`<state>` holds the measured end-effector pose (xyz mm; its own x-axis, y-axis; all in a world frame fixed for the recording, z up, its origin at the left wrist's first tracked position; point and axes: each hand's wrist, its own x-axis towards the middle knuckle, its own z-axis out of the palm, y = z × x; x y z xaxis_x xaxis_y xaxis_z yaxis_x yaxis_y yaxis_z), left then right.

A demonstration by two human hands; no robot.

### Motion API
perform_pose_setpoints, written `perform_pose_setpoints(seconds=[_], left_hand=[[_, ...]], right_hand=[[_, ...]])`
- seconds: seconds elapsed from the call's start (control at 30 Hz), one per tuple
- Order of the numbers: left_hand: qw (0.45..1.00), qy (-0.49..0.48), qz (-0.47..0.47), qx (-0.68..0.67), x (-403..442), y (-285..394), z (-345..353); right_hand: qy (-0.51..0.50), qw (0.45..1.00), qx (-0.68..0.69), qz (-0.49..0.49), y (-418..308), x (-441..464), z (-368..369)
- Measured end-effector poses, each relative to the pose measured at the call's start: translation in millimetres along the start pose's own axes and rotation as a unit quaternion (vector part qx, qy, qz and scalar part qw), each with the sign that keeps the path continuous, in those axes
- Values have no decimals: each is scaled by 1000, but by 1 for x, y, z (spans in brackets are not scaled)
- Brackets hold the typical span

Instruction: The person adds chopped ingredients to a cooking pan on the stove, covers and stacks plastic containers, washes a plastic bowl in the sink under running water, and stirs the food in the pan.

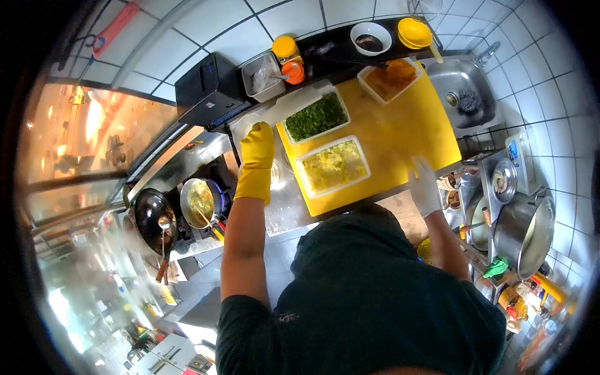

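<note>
My left hand (257, 145), in a yellow rubber glove, is closed at the left side of the counter. It grips a pale, flat, lid-like piece (291, 105), which reaches over the edge of a white container of chopped greens (317, 117). In front of that stands a white container of pale yellow chopped food (333, 166). My right hand (425, 185), in a thin white glove, hovers by the front right edge of the yellow board (390, 134). Its fingers are stretched out, slightly blurred, with nothing visible in them.
An orange-filled container (389, 80) sits at the board's back. Beyond it are a white bowl (370, 39) and yellow bowls (414, 32). A sink (458, 90) lies right, a big pot (525, 234) lower right. Left, a pan of food (201, 203) and a wok (152, 215) stand on the stove.
</note>
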<state>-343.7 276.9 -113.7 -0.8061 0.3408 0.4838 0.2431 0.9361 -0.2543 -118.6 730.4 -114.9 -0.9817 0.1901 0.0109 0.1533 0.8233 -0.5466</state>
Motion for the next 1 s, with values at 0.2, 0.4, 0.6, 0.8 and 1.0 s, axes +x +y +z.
perform_pose_setpoints(seconds=[0.2,0.4,0.6,0.8,1.0], left_hand=[[995,16,49,-87,-30,31,-88],[988,-52,127,-74,-90,95,-106],[961,-158,204,-103,-128,105,-113],[920,-275,120,-251,-130,94,-119],[878,-264,-219,-332,-142,102,-79]], right_hand=[[28,997,66,-22,-34,16,-5],[17,984,176,7,-66,31,32],[-26,989,135,-50,-89,51,84],[-47,990,111,-69,-88,45,96],[-58,990,109,-73,-83,39,97]])
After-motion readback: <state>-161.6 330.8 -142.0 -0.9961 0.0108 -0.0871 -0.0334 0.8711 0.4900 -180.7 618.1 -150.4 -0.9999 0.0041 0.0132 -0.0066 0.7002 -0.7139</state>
